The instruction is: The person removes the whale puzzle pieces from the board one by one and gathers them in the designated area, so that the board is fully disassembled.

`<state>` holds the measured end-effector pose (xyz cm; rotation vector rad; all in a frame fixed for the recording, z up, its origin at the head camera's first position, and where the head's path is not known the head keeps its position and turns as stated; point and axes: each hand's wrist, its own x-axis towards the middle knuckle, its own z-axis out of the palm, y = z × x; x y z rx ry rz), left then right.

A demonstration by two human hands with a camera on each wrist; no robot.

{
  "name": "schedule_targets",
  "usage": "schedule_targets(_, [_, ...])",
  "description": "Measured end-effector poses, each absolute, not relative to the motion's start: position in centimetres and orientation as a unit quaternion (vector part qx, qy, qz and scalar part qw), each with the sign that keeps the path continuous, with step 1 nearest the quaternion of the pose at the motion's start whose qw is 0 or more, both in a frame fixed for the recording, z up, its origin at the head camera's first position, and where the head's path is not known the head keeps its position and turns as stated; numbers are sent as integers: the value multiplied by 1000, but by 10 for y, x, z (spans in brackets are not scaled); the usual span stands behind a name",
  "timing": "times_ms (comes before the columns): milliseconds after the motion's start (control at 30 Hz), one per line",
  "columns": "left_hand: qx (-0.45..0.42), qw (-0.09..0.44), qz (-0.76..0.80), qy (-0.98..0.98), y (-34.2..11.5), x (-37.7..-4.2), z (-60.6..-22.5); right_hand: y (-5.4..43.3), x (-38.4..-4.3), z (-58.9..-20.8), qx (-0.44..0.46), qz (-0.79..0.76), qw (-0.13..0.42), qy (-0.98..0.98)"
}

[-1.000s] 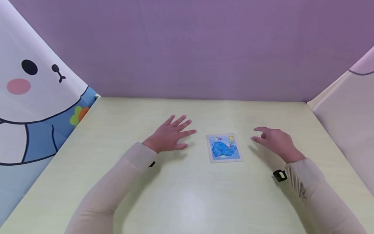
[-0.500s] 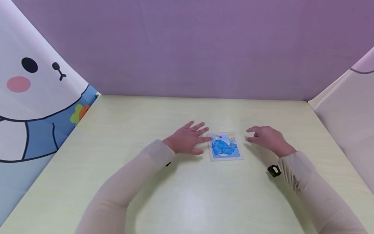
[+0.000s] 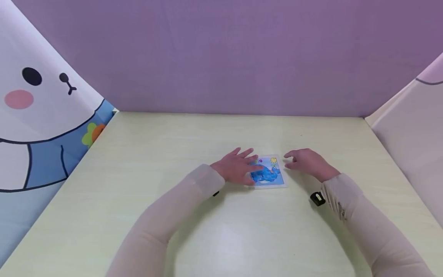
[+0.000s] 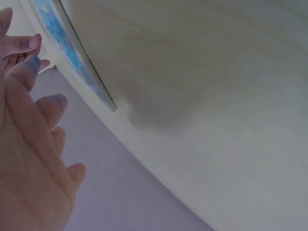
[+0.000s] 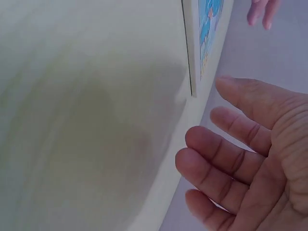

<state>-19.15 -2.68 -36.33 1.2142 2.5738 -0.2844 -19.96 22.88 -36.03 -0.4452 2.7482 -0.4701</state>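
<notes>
A thin, flat picture board (image 3: pixel 270 177) with a pale border lies on the table, showing a blue whale and a yellow sun. My left hand (image 3: pixel 235 168) is spread over its left side and hides part of the picture. In the left wrist view, the fingers of the left hand (image 4: pixel 33 139) appear raised above the board (image 4: pixel 61 41). Just beyond the right edge of the board hovers my right hand (image 3: pixel 308 162), fingers loosely bent. Nothing is between the fingers of the right hand (image 5: pixel 255 159) in the right wrist view, and a gap separates them from the board (image 5: pixel 193 53).
The pale wooden table (image 3: pixel 166 138) is bounded by a purple wall (image 3: pixel 238 57) at the back. A printed cartoon panel (image 3: pixel 41 115) stands at the left and a whitish panel (image 3: pixel 415 127) at the right. Each wrist has a small black device (image 3: pixel 317 199) below it.
My left hand has moved right, from beside the board to over its left part. My right hand has come left, closer to its right edge. The board stays in place.
</notes>
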Motion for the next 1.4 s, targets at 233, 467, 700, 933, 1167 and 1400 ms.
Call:
schedule_targets(233, [405, 172, -95, 893, -19, -191, -367, 218, -202, -360, -161, -132, 162, 965])
schedule_targets(467, [420, 183, -115, 881, -10, -190, -368, 208, -204, -360, -156, -108, 160, 969])
schedule_targets(700, [424, 182, -137, 877, -5, -189, -373, 198, -207, -362, -114, -116, 183, 970])
schedule_targets(933, [413, 190, -153, 878, -2, -186, -375, 193, -204, -369, -89, -133, 198, 967])
schedule_targets(1167, [425, 182, -158, 873, -4, -184, -375, 188, -198, -372, -93, -130, 190, 969])
schedule_targets(1400, [432, 184, -149, 870, -7, -181, -377, 183, -193, -370, -90, -132, 193, 968])
